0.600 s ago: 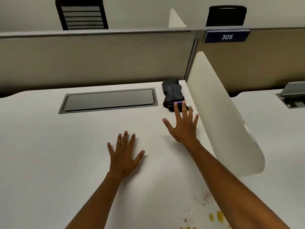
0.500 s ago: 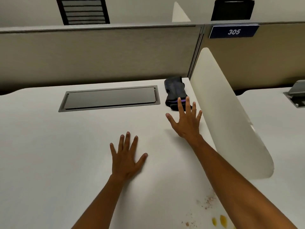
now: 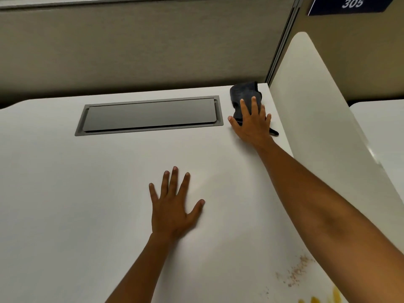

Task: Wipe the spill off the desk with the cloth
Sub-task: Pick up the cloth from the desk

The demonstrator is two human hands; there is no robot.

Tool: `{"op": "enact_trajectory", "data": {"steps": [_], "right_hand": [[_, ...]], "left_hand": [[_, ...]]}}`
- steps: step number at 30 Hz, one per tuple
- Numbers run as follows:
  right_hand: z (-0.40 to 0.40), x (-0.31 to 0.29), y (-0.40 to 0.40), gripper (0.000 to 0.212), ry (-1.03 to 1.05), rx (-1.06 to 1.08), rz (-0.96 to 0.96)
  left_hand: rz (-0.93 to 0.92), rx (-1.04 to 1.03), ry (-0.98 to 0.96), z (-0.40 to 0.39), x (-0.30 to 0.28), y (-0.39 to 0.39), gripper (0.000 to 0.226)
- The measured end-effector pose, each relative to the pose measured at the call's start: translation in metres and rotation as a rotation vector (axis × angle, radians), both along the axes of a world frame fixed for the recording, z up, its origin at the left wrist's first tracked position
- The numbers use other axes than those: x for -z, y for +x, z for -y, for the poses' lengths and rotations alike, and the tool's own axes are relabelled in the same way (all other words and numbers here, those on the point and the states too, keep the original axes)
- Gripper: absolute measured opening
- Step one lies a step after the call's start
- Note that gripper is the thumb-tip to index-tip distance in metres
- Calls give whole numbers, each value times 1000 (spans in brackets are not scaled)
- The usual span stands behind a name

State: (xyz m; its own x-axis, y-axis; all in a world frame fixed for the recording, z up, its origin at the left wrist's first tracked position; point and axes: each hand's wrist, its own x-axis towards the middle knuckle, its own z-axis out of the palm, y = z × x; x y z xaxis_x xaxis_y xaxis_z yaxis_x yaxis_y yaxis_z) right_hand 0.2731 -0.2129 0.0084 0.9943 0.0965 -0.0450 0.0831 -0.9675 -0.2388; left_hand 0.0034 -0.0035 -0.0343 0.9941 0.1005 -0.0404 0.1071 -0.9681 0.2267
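A dark folded cloth [image 3: 244, 92] lies at the far right corner of the white desk [image 3: 87, 193], against the side divider. My right hand [image 3: 251, 123] rests on top of the cloth with fingers spread, covering its near half. My left hand [image 3: 172, 206] lies flat on the desk, palm down, fingers apart, holding nothing. The spill [image 3: 297, 272] is a patch of brownish specks with yellow drops [image 3: 334, 296] at the desk's near right, partly hidden under my right forearm.
A grey recessed cable flap [image 3: 150, 115] sits in the desk's far middle. A beige partition wall [image 3: 131, 51] runs along the back. A white curved divider [image 3: 317, 127] borders the desk's right side. A sign reading 305 [image 3: 352, 3] is at the top right.
My right hand has reached forward and now lies on the cloth; before, it hovered just short of it. The left hand has stayed flat on the desk.
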Motion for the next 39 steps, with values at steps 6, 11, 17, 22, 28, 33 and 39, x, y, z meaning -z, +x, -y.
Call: {"op": "enact_trajectory", "data": {"steps": [6,11,17,22,28,33,39], "right_hand": [[-13,4,21,72,-24,49,8],[-15,5,33,67,-4,91,37],[-17,6,42,58,66,157,61],[-16,0,40,57,156,158,32],[-10,-7,18,55,342,204,14],[1,-20,-21,54,515,207,45],[18,-34,-100,51,672,185,76]], "left_hand": [[10,-6,-6,0,1,0,84],[14,-9,-2,0,2,-1,84],[35,-6,-10,-1,4,0,84],[21,-11,7,-3,5,0,84],[18,-15,-9,-3,5,2,84],[-7,-15,-14,-3,1,3,86],[-33,-12,-34,-2,-5,3,87]]}}
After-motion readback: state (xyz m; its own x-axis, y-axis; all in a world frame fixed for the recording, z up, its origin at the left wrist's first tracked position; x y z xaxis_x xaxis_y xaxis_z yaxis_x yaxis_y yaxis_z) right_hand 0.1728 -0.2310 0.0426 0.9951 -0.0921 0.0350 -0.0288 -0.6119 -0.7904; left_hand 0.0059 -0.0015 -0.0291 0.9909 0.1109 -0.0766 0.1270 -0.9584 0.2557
